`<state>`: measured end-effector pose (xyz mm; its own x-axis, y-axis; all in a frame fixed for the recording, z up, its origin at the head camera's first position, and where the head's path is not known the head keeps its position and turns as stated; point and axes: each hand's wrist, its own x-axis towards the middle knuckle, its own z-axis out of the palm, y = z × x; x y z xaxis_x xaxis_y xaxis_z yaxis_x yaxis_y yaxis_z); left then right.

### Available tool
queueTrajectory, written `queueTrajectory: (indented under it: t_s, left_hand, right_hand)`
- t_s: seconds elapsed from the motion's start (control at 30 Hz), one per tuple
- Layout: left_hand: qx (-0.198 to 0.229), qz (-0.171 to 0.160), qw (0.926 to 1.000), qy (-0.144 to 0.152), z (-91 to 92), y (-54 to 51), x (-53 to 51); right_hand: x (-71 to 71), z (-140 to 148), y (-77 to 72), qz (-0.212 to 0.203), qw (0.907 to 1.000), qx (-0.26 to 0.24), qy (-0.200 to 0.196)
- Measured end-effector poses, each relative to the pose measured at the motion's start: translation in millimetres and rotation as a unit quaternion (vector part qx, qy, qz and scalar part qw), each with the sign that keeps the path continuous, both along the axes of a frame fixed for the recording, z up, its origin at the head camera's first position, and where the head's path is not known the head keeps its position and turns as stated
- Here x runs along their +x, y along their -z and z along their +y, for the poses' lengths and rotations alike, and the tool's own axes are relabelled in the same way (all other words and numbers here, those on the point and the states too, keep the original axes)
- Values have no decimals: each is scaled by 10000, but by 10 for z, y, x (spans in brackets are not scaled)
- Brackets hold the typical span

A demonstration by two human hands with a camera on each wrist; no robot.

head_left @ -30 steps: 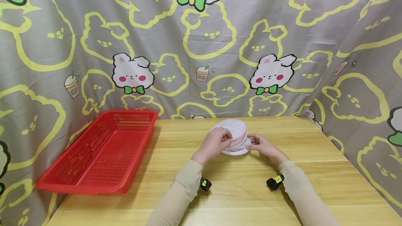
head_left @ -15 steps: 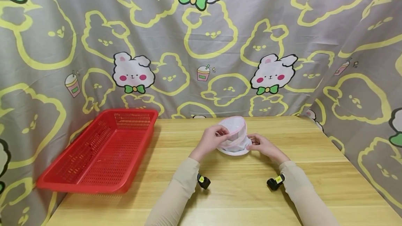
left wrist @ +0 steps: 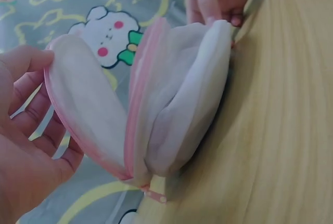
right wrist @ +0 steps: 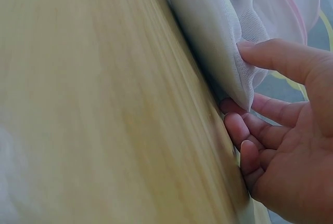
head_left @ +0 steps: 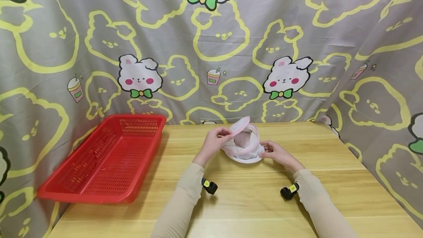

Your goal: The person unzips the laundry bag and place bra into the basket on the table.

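Note:
A round white mesh bag (head_left: pixel 244 155) with pink trim stands on the table, its round lid (head_left: pixel 240 125) tilted up on the left. The left hand (head_left: pixel 214 142) pinches the lid's edge between thumb and fingers; the left wrist view shows the lid (left wrist: pixel 86 104) folded away from the bag's mouth, with a pink zipper pull (left wrist: pixel 155 196) at the joint. At the bag's right side the right hand (head_left: pixel 277 152) holds the white base edge, thumb on the mesh (right wrist: pixel 250 52) and fingers beneath in the right wrist view.
A red perforated plastic basket (head_left: pixel 115 168) stands at the left of the wooden table (head_left: pixel 251 208). Behind and beside the table hangs a grey patterned curtain (head_left: pixel 205 94). Each wrist wears a small black camera.
The left hand has moved left and lifted the lid away, so the bag's inside now shows. The right hand has stayed at the bag's right edge.

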<state>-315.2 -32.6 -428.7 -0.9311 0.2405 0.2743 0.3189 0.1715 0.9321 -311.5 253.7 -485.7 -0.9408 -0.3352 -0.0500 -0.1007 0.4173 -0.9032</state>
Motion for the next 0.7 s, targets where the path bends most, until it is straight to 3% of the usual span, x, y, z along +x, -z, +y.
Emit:
queueTrajectory:
  t_s: [0.23, 0.5, 0.7]
  left_hand:
    - [820, -262, 9962, -131, -120, 1, -70]
    - [1668, -678, 9833, -279, -234, -9, -144]
    - [2176, -698, 9731, -290, -276, -23, -164]
  right_hand:
    - [-10, -2, 5, -42, 9999, 107, 54]
    - [-19, 1, 8, -45, 9999, 89, 100]
    - [-23, 8, 13, -24, 9999, 83, 73]
